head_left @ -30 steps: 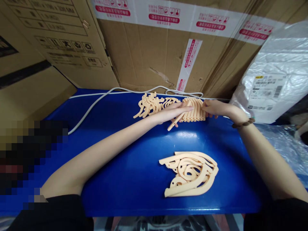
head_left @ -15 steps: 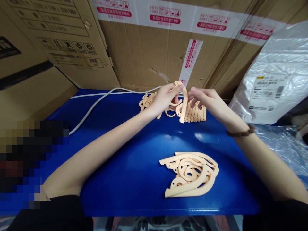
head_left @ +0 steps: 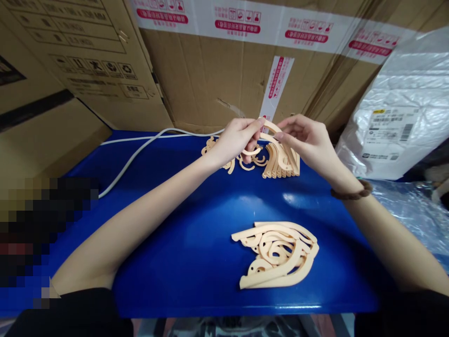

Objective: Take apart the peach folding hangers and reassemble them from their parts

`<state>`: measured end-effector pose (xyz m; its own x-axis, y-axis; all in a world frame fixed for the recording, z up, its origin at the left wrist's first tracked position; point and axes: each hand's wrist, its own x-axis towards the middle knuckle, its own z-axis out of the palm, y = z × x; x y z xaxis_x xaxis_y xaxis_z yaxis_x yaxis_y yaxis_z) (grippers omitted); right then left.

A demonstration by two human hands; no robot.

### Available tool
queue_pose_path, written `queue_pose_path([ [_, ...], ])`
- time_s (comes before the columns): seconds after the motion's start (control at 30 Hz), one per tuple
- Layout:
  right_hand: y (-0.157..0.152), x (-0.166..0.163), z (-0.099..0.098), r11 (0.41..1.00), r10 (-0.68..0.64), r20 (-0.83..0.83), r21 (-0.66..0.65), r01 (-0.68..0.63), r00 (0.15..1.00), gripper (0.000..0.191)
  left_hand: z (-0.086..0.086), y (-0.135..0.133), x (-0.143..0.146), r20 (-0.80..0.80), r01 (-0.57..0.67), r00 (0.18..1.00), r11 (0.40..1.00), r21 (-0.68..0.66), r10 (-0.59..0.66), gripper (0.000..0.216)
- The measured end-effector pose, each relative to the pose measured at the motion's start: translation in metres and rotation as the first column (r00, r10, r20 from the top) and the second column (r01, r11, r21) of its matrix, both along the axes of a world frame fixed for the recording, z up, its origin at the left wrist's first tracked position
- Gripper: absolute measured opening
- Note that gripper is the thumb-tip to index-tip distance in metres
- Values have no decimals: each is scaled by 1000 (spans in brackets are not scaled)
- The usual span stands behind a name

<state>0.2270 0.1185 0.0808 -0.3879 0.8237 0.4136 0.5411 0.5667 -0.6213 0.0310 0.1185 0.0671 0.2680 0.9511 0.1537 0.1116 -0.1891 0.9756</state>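
The main risk lies in the hold: the left hand (head_left: 242, 138) is closed on a curved beige strip (head_left: 270, 126), and the right hand, (head_left: 304, 139) fingers curled, pinches it with thumb and fingertips. The strip is slim and smooth-looking, so a light pinch could let it twist or slip and drop onto the row of strips (head_left: 271, 164) behind and below it, knocking their neat line askew. A small hook (head_left: 251, 152) juts out under the left hand and might snag the loose curved pieces (head_left: 247, 164) beneath; a hard bend could also crack so thin a part. The held strip is above the far side of the blue bench (head_left: 182, 252), in front of the cardboard box (head_left: 210, 79). Its long axis slants from the left fingertips down to the right, bowing on the way; its lower end seems to overlap the row, so where exactly it stops is hard to tell. The near stack (head_left: 273, 255) lies flat, its long strips running mostly left to right, rounded end rightward.
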Motion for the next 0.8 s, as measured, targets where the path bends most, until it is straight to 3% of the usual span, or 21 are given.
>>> queue_pose_path([
  [0.07, -3, 0, 3, 991, -86, 204, 122, 62, 975, 30, 2, 0, -2, -73, -8, 997, 998, 60, 12, 43],
  [0.17, -8, -2, 5, 943, -290, 520, 300, 146, 804, 36, -1, 3, -5, -194, -13, 978, 957, 291, 72, 44],
  [0.27, -10, -4, 5, 935, -336, 645, 314, 163, 686, 39, -14, 5, -9, -268, -4, 953, 891, 454, 141, 40],
  [0.33, -8, -4, 4, 952, -293, 647, 268, 149, 704, 38, -24, 6, -10, -266, -39, 945, 874, 485, 190, 37],
  [0.47, 2, 5, 4, 993, -111, 470, 89, 78, 876, 33, -32, 9, -9, -208, -131, 937, 837, 531, 279, 31],
  [0.57, 8, 10, 3, 998, -15, 179, -60, 26, 984, 34, -34, 17, -5, -187, -152, 953, 912, 380, 237, 33],
  [0.67, 9, 10, 4, 989, 21, -84, -143, -33, 996, 36, -41, 31, -3, -282, -75, 954, 991, 113, 104, 25],
  [0.8, 5, 9, 8, 985, 30, -227, -159, -67, 973, 30, -56, 48, -7, -411, -29, 910, 997, 75, 57, 25],
])
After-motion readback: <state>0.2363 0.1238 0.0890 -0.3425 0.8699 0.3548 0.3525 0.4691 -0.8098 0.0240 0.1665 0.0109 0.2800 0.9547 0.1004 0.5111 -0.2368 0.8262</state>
